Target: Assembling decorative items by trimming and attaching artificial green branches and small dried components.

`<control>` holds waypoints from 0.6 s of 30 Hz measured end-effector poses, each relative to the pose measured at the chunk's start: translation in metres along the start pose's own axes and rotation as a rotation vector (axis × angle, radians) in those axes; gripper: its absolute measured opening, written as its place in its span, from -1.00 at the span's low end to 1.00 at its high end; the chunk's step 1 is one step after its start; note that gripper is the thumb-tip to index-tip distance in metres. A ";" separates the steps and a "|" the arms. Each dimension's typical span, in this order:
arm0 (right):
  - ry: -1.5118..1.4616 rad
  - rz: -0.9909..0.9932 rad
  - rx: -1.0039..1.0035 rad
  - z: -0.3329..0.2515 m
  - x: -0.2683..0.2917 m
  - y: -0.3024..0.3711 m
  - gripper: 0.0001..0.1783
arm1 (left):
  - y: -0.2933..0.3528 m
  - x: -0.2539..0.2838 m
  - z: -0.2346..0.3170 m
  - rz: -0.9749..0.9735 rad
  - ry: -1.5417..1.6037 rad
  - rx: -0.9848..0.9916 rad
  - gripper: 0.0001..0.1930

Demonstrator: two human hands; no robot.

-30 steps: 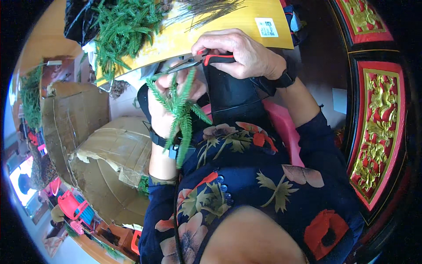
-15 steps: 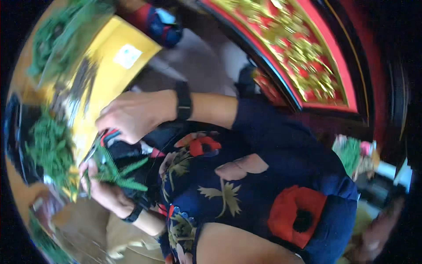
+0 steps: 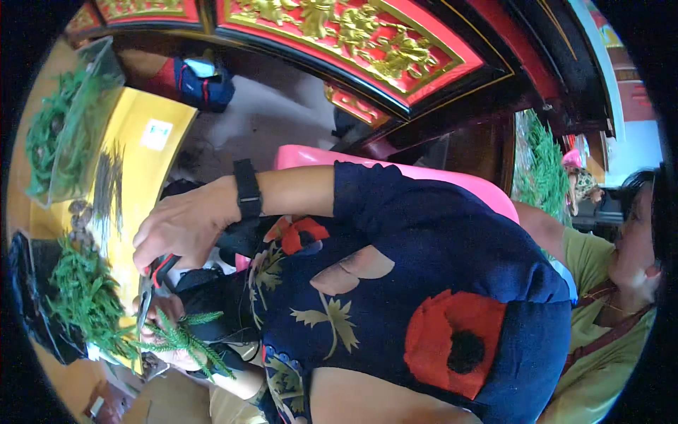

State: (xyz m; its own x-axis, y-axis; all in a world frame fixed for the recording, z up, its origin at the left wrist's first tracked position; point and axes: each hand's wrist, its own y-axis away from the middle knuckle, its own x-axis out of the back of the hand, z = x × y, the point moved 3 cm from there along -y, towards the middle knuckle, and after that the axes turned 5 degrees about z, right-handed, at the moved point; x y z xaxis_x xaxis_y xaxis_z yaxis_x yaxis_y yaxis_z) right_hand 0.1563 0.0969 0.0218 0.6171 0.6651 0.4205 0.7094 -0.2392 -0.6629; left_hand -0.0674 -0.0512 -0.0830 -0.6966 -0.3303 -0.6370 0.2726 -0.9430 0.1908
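Observation:
My right hand (image 3: 185, 222), a black band on its wrist, is closed round a cutting tool with red-and-black handles (image 3: 164, 270). Its narrow metal jaws point down toward my left hand (image 3: 169, 314), which pinches a green artificial fir sprig (image 3: 191, 340) by its stem end. Tool and hand partly hide the left fingers; whether the jaws touch the stem I cannot tell. Just beyond both hands lies a heap of green sprigs (image 3: 85, 293). A bundle of thin dark stems (image 3: 109, 184) rests on the yellow work surface (image 3: 138, 177).
A clear plastic box (image 3: 99, 106) of greenery stands at the upper left. Black plastic (image 3: 35, 297) lies beside the heap. A pink chair (image 3: 325, 157) is behind my right arm. Another person in a yellow-green shirt (image 3: 600, 265) is at right, and a gold-carved red panel (image 3: 367, 35) at the top.
The view has swung, bringing the pink chair and the other person into sight. My hands keep hold of the tool and the sprig, the tool's jaws now pointing more steeply down.

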 end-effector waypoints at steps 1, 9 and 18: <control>0.006 -0.007 -0.008 -0.001 -0.001 0.001 -0.81 | -0.001 -0.019 -0.002 -0.138 0.104 0.079 -0.70; 0.128 0.052 0.045 -0.013 -0.008 -0.001 -0.85 | -0.004 -0.043 -0.003 -0.230 0.214 0.238 -0.69; 0.200 0.021 -0.112 -0.011 -0.002 0.021 -0.87 | -0.017 -0.027 -0.005 0.135 0.006 0.188 -0.71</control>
State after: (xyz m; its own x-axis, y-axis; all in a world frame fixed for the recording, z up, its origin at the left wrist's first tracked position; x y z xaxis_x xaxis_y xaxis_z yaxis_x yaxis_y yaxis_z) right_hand 0.1733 0.0830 0.0138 0.6795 0.5085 0.5288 0.7220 -0.3357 -0.6050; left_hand -0.0500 -0.0255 -0.0724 -0.6581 -0.4543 -0.6004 0.2345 -0.8815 0.4099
